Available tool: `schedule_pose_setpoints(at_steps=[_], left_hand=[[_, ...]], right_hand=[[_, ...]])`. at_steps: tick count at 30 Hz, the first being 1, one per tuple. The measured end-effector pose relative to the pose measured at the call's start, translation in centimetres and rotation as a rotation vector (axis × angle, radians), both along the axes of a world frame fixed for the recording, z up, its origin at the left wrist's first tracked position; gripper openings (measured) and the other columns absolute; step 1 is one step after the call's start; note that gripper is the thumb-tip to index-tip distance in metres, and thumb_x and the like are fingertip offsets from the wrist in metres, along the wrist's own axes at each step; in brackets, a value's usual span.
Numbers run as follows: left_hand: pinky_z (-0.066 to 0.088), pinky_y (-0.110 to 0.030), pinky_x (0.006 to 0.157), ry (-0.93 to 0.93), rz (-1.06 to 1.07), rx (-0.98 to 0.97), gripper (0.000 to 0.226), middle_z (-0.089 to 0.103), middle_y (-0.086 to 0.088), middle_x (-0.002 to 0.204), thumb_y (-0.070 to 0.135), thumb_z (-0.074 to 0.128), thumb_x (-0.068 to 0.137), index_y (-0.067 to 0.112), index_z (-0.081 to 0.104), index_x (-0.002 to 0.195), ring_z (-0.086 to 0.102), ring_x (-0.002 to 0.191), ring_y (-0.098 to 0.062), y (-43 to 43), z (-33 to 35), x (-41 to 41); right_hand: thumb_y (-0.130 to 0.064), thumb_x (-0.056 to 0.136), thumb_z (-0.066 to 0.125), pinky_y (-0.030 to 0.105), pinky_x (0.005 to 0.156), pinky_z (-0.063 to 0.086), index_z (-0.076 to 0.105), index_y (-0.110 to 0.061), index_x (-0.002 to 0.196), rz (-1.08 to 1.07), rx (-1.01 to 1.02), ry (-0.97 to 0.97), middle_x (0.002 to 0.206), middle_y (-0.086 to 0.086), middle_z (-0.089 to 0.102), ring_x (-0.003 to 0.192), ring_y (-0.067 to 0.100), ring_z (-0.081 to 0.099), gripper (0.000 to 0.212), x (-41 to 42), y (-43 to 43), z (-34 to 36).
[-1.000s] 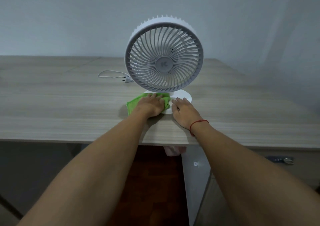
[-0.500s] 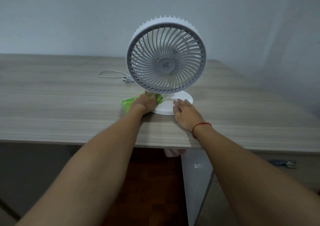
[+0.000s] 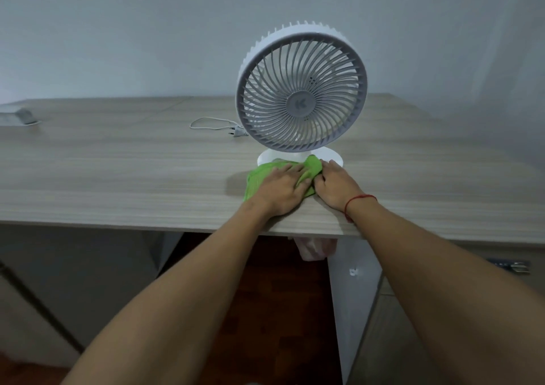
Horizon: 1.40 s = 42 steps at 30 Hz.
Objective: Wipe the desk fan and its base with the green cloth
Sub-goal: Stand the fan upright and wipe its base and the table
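A white desk fan (image 3: 302,89) with a grey round grille stands upright on the wooden desk (image 3: 118,172). Its round white base (image 3: 334,158) shows behind my hands. The green cloth (image 3: 259,175) lies over the front of the base and onto the desk. My left hand (image 3: 281,188) presses flat on the cloth, fingers spread. My right hand (image 3: 336,185), with a red string on the wrist, rests beside it, its fingers touching the cloth's bunched right end at the base. The front of the base is hidden.
The fan's white cord and plug (image 3: 218,126) lie on the desk behind and left of the fan. A small grey object (image 3: 25,116) sits at the far left. The desk's front edge (image 3: 147,225) runs just below my wrists. A wall stands close behind.
My left hand has slid the cloth from the left side of the base across to its front, meeting my right hand. The camera view has shifted, so the fan sits further right.
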<state>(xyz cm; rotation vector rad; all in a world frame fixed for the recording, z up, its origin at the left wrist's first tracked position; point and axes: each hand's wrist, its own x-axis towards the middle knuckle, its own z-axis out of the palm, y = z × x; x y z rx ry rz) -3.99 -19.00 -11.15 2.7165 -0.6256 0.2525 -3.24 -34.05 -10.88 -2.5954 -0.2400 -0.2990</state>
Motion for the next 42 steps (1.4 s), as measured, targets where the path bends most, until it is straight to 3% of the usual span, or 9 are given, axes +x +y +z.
schedule_pose_setpoints(at_steps=[5,8,10,14,17,20,26,36,42], left_hand=[[0.019,-0.041,0.122,0.022,0.096,-0.008,0.055,0.037,-0.010,0.156,0.038,0.030,0.103,0.011,0.034,0.150,0.028,0.147,-0.024,0.9,0.5,1.8],[0.024,-0.043,0.119,0.107,0.185,0.019,0.055,0.040,-0.016,0.152,0.040,0.025,0.103,0.011,0.038,0.147,0.034,0.143,-0.030,1.0,1.3,3.6],[0.019,-0.044,0.121,0.165,0.266,0.076,0.055,0.035,-0.013,0.156,0.039,0.022,0.103,0.013,0.034,0.149,0.029,0.146,-0.030,1.2,1.9,4.7],[0.006,-0.044,0.124,0.191,0.414,0.081,0.060,0.027,-0.008,0.161,0.042,0.019,0.101,0.010,0.025,0.152,0.016,0.152,-0.023,1.2,2.1,6.0],[0.007,-0.044,0.124,0.154,0.358,0.109,0.065,0.020,-0.005,0.163,0.047,0.020,0.099,0.011,0.024,0.153,0.012,0.152,-0.023,1.0,1.5,6.0],[0.014,-0.045,0.122,0.051,0.285,0.043,0.058,0.029,-0.008,0.159,0.042,0.024,0.101,0.008,0.035,0.148,0.017,0.150,-0.029,0.9,0.8,5.6],[0.036,-0.040,0.107,-0.015,0.214,0.021,0.054,0.055,-0.019,0.139,0.042,0.025,0.103,0.009,0.049,0.138,0.051,0.128,-0.035,-1.5,1.1,3.9],[0.039,-0.037,0.103,-0.054,0.006,-0.049,0.047,0.060,-0.014,0.136,0.039,0.033,0.102,0.015,0.051,0.138,0.054,0.124,-0.032,-2.8,0.6,2.3],[0.025,-0.033,0.119,-0.053,-0.029,-0.021,0.051,0.043,-0.007,0.154,0.035,0.035,0.103,0.012,0.039,0.148,0.038,0.143,-0.023,-0.9,0.0,1.1]], right_hand=[[-0.013,0.099,0.032,0.035,0.103,0.031,0.058,0.004,0.104,-0.001,-0.027,-0.009,0.118,0.020,0.057,0.113,0.033,0.045,0.031,0.2,-0.1,-0.4],[-0.017,0.101,0.029,0.034,0.111,0.026,0.054,0.001,0.124,0.008,-0.059,-0.028,0.135,0.017,0.051,0.126,0.031,0.040,0.038,0.1,-0.1,-0.4],[-0.020,0.102,0.029,0.033,0.113,0.025,0.051,-0.002,0.131,0.016,-0.058,-0.033,0.140,0.015,0.047,0.132,0.029,0.036,0.041,-0.1,0.0,-0.4],[-0.028,0.099,0.037,0.036,0.107,0.034,0.056,-0.006,0.125,0.002,0.029,0.010,0.136,0.015,0.054,0.128,0.031,0.045,0.039,0.0,-0.9,0.3],[-0.037,0.096,0.042,0.042,0.101,0.044,0.055,-0.007,0.122,-0.073,0.021,0.038,0.133,0.016,0.057,0.120,0.034,0.053,0.042,0.3,-2.8,0.6],[-0.038,0.097,0.038,0.041,0.099,0.045,0.053,-0.006,0.118,-0.081,-0.018,0.034,0.132,0.015,0.056,0.119,0.035,0.054,0.041,0.4,-3.2,0.3],[-0.034,0.100,0.034,0.037,0.112,0.031,0.045,-0.006,0.138,-0.076,-0.036,0.025,0.152,0.010,0.038,0.138,0.029,0.038,0.048,0.4,-2.7,0.2],[-0.024,0.098,0.036,0.037,0.111,0.033,0.045,-0.007,0.137,-0.051,0.025,0.035,0.149,0.015,0.043,0.135,0.032,0.042,0.044,0.7,-3.3,0.0],[-0.024,0.100,0.034,0.035,0.114,0.028,0.047,-0.007,0.137,-0.045,0.027,0.035,0.153,0.010,0.039,0.140,0.028,0.037,0.043,0.4,-3.3,0.0]])
